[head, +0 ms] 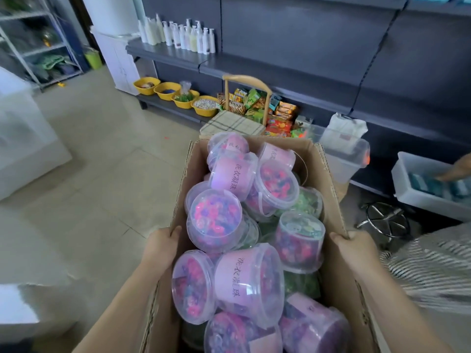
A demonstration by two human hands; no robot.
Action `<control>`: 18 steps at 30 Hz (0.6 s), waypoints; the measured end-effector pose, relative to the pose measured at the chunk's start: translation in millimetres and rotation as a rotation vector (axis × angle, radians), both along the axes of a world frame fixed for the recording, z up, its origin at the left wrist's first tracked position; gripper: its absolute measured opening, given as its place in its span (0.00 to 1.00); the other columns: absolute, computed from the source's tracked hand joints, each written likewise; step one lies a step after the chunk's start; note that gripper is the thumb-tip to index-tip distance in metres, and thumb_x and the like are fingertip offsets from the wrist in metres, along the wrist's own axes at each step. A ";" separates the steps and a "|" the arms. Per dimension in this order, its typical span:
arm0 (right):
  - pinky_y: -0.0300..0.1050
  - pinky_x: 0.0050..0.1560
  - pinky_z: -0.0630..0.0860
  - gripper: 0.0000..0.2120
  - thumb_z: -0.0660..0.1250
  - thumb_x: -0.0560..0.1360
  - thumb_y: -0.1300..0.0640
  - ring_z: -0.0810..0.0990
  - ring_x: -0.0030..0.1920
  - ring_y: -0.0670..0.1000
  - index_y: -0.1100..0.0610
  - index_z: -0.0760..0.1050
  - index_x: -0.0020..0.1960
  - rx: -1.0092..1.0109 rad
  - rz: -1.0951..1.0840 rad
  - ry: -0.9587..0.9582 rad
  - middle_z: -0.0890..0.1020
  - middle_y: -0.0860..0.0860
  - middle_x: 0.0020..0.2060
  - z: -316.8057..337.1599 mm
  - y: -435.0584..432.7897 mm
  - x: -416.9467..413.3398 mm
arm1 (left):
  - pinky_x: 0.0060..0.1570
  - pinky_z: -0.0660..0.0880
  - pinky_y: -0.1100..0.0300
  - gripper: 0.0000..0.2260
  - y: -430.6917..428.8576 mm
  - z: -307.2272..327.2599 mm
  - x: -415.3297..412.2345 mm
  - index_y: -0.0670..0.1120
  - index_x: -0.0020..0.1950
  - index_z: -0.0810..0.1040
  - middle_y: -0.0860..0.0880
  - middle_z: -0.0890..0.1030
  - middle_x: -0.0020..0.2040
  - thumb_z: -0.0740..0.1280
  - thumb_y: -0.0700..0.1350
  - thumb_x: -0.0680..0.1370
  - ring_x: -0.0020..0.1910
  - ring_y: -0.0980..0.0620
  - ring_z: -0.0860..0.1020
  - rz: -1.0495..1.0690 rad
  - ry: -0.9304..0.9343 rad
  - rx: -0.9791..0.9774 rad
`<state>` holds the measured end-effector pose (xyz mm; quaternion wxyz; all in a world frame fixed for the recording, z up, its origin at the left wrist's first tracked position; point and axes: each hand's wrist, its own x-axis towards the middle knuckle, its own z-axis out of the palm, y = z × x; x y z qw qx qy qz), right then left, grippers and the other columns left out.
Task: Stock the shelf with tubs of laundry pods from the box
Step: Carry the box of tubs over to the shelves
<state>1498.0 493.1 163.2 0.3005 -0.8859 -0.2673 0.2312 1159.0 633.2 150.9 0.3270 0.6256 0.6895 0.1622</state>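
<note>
A cardboard box (328, 179) fills the lower middle of the head view, lifted off the floor. It is packed with several clear tubs of laundry pods (215, 217), most holding pink and purple pods with pink labels, a few green ones underneath. My left hand (161, 247) grips the box's left wall, thumb over the rim. On the opposite wall my right hand (353, 247) holds on the same way. The dark grey shelf (293, 72) runs across the back, its middle boards bare.
White pump bottles (178, 34) stand on the shelf's left. Yellow bowls (175, 96), snack packets (257, 103) and a checked basket (234, 123) sit low ahead. Clear bins (346, 154), a white tub (430, 182), a metal stool base (387, 220) and another person's striped sleeve (433, 271) are at right.
</note>
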 end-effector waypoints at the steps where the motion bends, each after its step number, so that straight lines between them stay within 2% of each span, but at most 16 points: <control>1: 0.46 0.31 0.63 0.17 0.67 0.74 0.58 0.71 0.28 0.56 0.68 0.74 0.32 0.005 0.011 -0.002 0.72 0.59 0.23 1.1 21.8 8.4 | 0.38 0.64 0.57 0.21 17.7 1.5 7.7 0.41 0.28 0.66 0.43 0.72 0.29 0.58 0.44 0.81 0.36 0.43 0.71 0.007 -0.001 0.007; 3: 0.45 0.30 0.60 0.15 0.67 0.75 0.58 0.69 0.28 0.55 0.65 0.73 0.32 0.020 0.029 0.010 0.70 0.58 0.24 2.7 65.4 24.4 | 0.38 0.63 0.57 0.21 54.3 4.4 22.8 0.41 0.28 0.66 0.45 0.70 0.28 0.58 0.44 0.81 0.36 0.43 0.71 0.021 0.006 0.009; 5: 0.46 0.31 0.61 0.15 0.67 0.75 0.58 0.70 0.29 0.55 0.67 0.74 0.34 0.032 0.042 0.033 0.72 0.59 0.26 -0.2 111.1 43.0 | 0.38 0.63 0.58 0.21 92.9 5.0 38.7 0.41 0.28 0.66 0.45 0.70 0.27 0.58 0.45 0.81 0.36 0.44 0.71 0.043 0.013 0.010; 8: 0.46 0.34 0.64 0.16 0.66 0.75 0.57 0.73 0.33 0.57 0.72 0.76 0.39 0.027 0.094 0.029 0.77 0.63 0.30 -10.3 183.0 71.2 | 0.38 0.63 0.58 0.22 152.4 2.0 62.5 0.41 0.27 0.65 0.42 0.72 0.30 0.58 0.45 0.81 0.37 0.43 0.71 0.095 0.036 0.016; 11: 0.47 0.36 0.64 0.16 0.66 0.76 0.56 0.73 0.33 0.57 0.70 0.76 0.41 0.010 0.132 0.034 0.76 0.60 0.30 -19.1 256.0 98.8 | 0.38 0.63 0.57 0.21 213.2 -1.2 86.9 0.41 0.28 0.66 0.40 0.73 0.33 0.58 0.45 0.81 0.38 0.43 0.71 0.142 0.062 0.007; 13: 0.46 0.34 0.62 0.16 0.66 0.76 0.56 0.72 0.32 0.56 0.67 0.75 0.36 -0.001 0.156 0.049 0.73 0.58 0.28 -22.2 304.7 116.6 | 0.38 0.63 0.57 0.21 252.5 -1.1 101.6 0.41 0.28 0.66 0.39 0.74 0.33 0.59 0.45 0.81 0.38 0.42 0.72 0.168 0.067 0.004; 15: 0.46 0.32 0.60 0.18 0.66 0.76 0.57 0.69 0.30 0.55 0.61 0.68 0.29 -0.010 0.184 0.053 0.69 0.57 0.25 -22.9 349.5 131.9 | 0.37 0.63 0.57 0.21 286.3 0.3 113.5 0.40 0.28 0.66 0.41 0.72 0.30 0.58 0.45 0.81 0.37 0.42 0.71 0.192 0.071 -0.005; 18: 0.47 0.32 0.60 0.22 0.66 0.76 0.57 0.69 0.30 0.56 0.60 0.64 0.26 -0.040 0.231 0.031 0.68 0.56 0.23 -20.7 409.1 151.5 | 0.34 0.61 0.56 0.21 327.4 2.7 128.8 0.40 0.28 0.65 0.44 0.70 0.27 0.58 0.45 0.81 0.34 0.43 0.70 0.229 0.071 -0.020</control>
